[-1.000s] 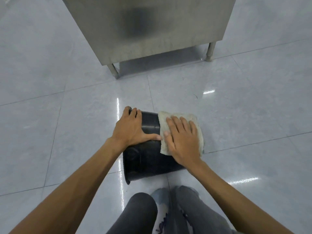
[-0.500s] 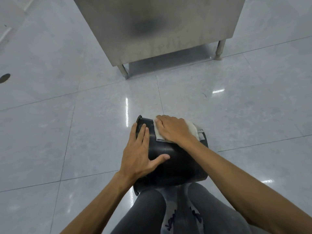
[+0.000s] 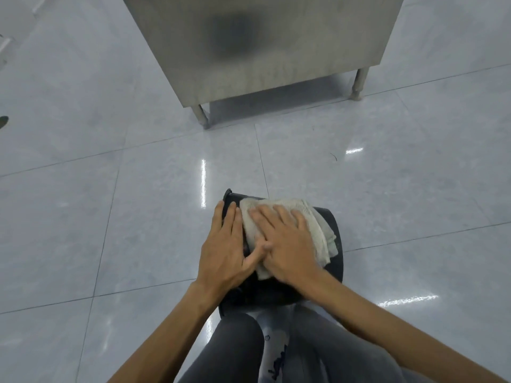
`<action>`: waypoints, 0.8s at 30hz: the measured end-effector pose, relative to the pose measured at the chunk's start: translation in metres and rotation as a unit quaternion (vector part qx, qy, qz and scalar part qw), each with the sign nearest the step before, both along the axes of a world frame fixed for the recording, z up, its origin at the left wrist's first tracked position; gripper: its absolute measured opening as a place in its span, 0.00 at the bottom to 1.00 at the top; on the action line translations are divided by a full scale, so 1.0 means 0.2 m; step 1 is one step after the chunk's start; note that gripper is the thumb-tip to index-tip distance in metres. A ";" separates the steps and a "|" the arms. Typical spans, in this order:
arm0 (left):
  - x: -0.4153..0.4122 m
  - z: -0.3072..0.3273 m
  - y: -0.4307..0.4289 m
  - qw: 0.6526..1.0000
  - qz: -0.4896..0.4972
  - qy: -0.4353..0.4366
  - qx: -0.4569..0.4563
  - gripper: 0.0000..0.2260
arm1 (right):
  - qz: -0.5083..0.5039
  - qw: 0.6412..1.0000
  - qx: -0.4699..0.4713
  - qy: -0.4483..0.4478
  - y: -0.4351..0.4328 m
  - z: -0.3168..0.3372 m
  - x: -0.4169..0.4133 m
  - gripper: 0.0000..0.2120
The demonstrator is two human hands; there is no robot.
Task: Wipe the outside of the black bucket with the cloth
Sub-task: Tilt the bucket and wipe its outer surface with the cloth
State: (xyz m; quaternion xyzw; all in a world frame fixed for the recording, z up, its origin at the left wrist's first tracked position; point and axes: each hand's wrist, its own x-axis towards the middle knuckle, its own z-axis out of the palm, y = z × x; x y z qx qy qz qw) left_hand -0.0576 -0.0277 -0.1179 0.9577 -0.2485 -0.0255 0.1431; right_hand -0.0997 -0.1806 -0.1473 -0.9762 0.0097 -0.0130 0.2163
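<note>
The right hand (image 3: pixel 287 244) is lying flat, fingers straight and spread, pressing the one pale cloth (image 3: pixel 318 228) onto the black bucket (image 3: pixel 338 268). Just beside it, thumbs touching, the left hand (image 3: pixel 224 252) is resting open on the bucket's wall by the rim, gripping nothing. The single bucket is lying on its side on the glossy tiled floor (image 3: pixel 138 203), directly in front of the person's two grey-trousered knees (image 3: pixel 237 349). Both forearms are covering much of its near side. Further off one steel cabinet (image 3: pixel 276 51) is standing, two legs showing (image 3: pixel 201 117) (image 3: pixel 358 84).
</note>
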 end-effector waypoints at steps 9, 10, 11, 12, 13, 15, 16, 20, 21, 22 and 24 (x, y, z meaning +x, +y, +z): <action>-0.15 -0.05 0.04 0.999 0.015 -0.032 0.024 0.46 | 0.004 0.976 0.086 0.201 -0.12 0.03 0.40 0.22; -0.14 -0.05 0.04 0.999 0.015 -0.033 0.013 0.46 | 0.017 0.983 0.074 0.169 -0.11 0.04 0.36 0.22; -0.12 -0.05 0.03 0.999 0.015 -0.035 0.000 0.45 | 0.034 0.989 0.055 0.134 -0.10 0.04 0.30 0.23; -0.10 -0.05 0.03 0.999 0.015 -0.039 -0.013 0.45 | 0.049 0.993 0.030 0.103 -0.08 0.06 0.23 0.24; -0.10 -0.05 0.03 0.999 0.012 -0.046 -0.023 0.44 | 0.059 0.995 0.007 0.078 -0.07 0.07 0.16 0.25; -0.12 -0.06 0.04 0.998 0.000 -0.057 -0.032 0.44 | 0.069 0.996 -0.021 0.046 -0.04 0.07 0.03 0.27; -0.13 -0.07 0.05 0.998 -0.003 -0.060 -0.036 0.44 | 0.068 0.996 -0.032 0.038 -0.03 0.06 0.00 0.27; -0.16 -0.07 0.05 0.998 0.007 -0.062 -0.021 0.45 | 0.015 0.998 -0.024 0.050 0.00 0.04 0.14 0.24; -0.17 -0.07 0.05 0.998 0.013 -0.055 -0.011 0.46 | 0.008 0.997 0.000 0.078 0.00 0.05 0.21 0.24; -0.18 -0.07 0.04 0.999 0.019 -0.048 -0.004 0.46 | 0.007 0.993 0.030 0.116 0.00 0.06 0.28 0.24; -0.18 -0.07 0.04 0.999 0.032 -0.034 -0.011 0.46 | 0.012 0.986 0.059 0.154 -0.02 0.07 0.36 0.23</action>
